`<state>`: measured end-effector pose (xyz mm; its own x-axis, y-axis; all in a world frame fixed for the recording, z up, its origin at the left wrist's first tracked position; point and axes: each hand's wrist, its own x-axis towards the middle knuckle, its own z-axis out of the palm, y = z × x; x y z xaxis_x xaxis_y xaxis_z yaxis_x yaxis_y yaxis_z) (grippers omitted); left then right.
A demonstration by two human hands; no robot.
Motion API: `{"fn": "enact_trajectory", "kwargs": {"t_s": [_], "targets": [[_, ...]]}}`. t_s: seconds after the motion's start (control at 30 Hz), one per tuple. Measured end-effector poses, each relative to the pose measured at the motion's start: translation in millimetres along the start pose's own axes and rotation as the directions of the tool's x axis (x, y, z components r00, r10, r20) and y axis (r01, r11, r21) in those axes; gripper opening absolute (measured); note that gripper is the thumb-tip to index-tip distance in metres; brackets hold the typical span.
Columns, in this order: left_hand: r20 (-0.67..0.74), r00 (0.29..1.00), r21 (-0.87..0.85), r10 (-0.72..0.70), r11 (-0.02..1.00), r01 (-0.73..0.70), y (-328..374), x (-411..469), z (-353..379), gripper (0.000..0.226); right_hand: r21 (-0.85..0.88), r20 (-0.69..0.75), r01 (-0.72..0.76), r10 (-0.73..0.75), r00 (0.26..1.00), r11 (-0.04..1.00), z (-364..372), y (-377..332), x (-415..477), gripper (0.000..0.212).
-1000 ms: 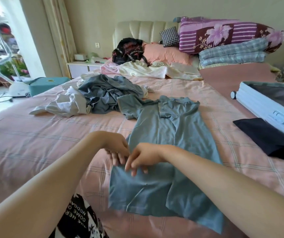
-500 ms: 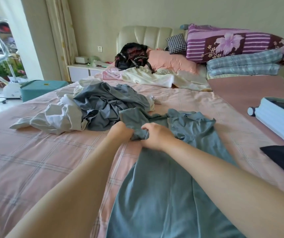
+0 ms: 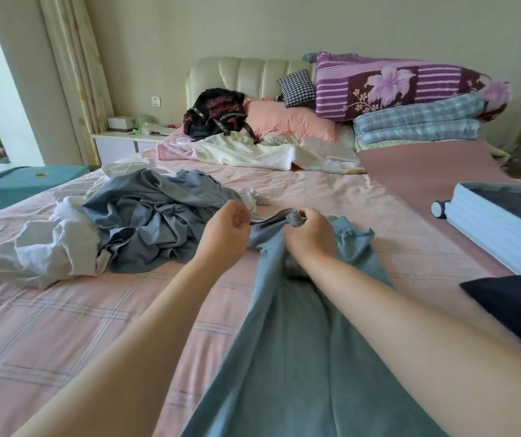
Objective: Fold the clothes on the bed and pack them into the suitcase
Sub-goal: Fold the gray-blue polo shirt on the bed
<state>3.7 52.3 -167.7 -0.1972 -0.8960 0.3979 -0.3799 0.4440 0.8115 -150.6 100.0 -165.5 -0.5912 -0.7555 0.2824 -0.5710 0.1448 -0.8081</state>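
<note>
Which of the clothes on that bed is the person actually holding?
The blue-grey garment nearest the camera: left hand and right hand pinch its far edge. The dark grey pile and black garment are not held.

Ahead of me: black backpack (image 3: 213, 116) before cream headboard (image 3: 246, 74), pink pillow (image 3: 290, 119) just beside it | checkered cushion (image 3: 297, 88) behind that pillow | to my right: purple floral quilt (image 3: 394, 86) stacked on plaid blanket (image 3: 416, 124) | to my left: nightstand (image 3: 117, 146) bearing tissue box (image 3: 120, 123), teal box (image 3: 29, 182) nearer me, curtain (image 3: 73, 74)
</note>
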Motion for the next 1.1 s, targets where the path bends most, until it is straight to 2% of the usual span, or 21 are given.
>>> {"fn": "enact_trajectory", "kwargs": {"t_s": [0.07, 0.17, 0.23, 0.3, 0.37, 0.43, 0.53, 0.6, 0.67, 0.73, 0.8, 0.87, 0.93, 0.97, 1.03, 1.1], "targets": [[0.032, 0.997, 0.187, 0.066, 0.980, -0.071, 10, 1, 17, 0.017, -0.008, -0.053, -0.132, 0.131, 0.990, 0.991, -28, 22, 12, 0.033], [0.272, 0.962, 0.336, 0.030, 0.934, -0.125, 10, 4, 48, 0.026, -0.229, 0.019, -0.284, 0.296, 0.955, 0.931, -58, 60, 20, 0.047], [0.419, 0.908, 0.428, -0.003, 0.883, -0.195, 5, 5, 65, 0.039, -0.390, 0.104, -0.292, 0.356, 0.929, 0.873, -69, 82, 19, 0.066], [0.490, 0.872, 0.504, -0.015, 0.821, -0.269, -2, 7, 79, 0.056, -0.513, 0.164, -0.186, 0.308, 0.937, 0.838, -72, 95, 18, 0.075], [0.493, 0.870, 0.541, -0.028, 0.793, -0.281, -7, 11, 89, 0.068, -0.566, 0.252, 0.033, 0.134, 0.958, 0.824, -70, 98, 21, 0.080], [0.455, 0.890, 0.524, -0.039, 0.819, -0.231, -11, 19, 94, 0.073, -0.514, 0.340, 0.192, -0.007, 0.940, 0.836, -63, 94, 28, 0.082], [0.405, 0.914, 0.502, -0.014, 0.839, -0.210, -14, 33, 95, 0.076, -0.441, 0.342, 0.176, -0.017, 0.940, 0.880, -42, 90, 49, 0.062], [0.380, 0.925, 0.509, 0.006, 0.834, -0.214, -16, 41, 93, 0.075, -0.513, 0.341, 0.162, 0.026, 0.940, 0.843, -29, 89, 66, 0.043], [0.363, 0.931, 0.499, 0.028, 0.838, -0.220, -20, 49, 91, 0.070, -0.547, 0.403, 0.178, 0.071, 0.913, 0.818, -24, 89, 78, 0.039], [0.336, 0.939, 0.485, 0.074, 0.841, -0.240, -23, 55, 91, 0.062, -0.482, 0.444, 0.168, 0.074, 0.893, 0.860, -23, 91, 86, 0.033], [0.266, 0.949, 0.477, 0.169, 0.832, -0.282, -25, 58, 92, 0.051, -0.381, 0.365, 0.101, 0.049, 0.930, 0.919, -26, 90, 92, 0.028], [0.145, 0.938, 0.477, 0.314, 0.809, -0.344, -25, 60, 97, 0.037, -0.272, 0.134, -0.034, 0.073, 0.988, 0.962, -36, 92, 102, 0.023], [0.063, 0.917, 0.467, 0.394, 0.801, -0.376, -24, 61, 105, 0.023, -0.199, -0.066, -0.208, 0.199, 0.978, 0.958, -51, 98, 112, 0.028], [0.063, 0.919, 0.447, 0.389, 0.812, -0.374, -22, 60, 111, 0.019, -0.212, -0.090, -0.275, 0.262, 0.961, 0.938, -58, 104, 115, 0.027], [0.193, 0.929, 0.435, 0.316, 0.821, -0.369, -21, 60, 124, 0.022, -0.277, -0.100, -0.342, 0.327, 0.940, 0.898, -68, 115, 116, 0.028], [0.411, 0.896, 0.503, 0.171, 0.777, -0.379, -23, 61, 139, 0.040, -0.312, -0.101, -0.330, 0.314, 0.944, 0.891, -70, 121, 113, 0.035]]}}
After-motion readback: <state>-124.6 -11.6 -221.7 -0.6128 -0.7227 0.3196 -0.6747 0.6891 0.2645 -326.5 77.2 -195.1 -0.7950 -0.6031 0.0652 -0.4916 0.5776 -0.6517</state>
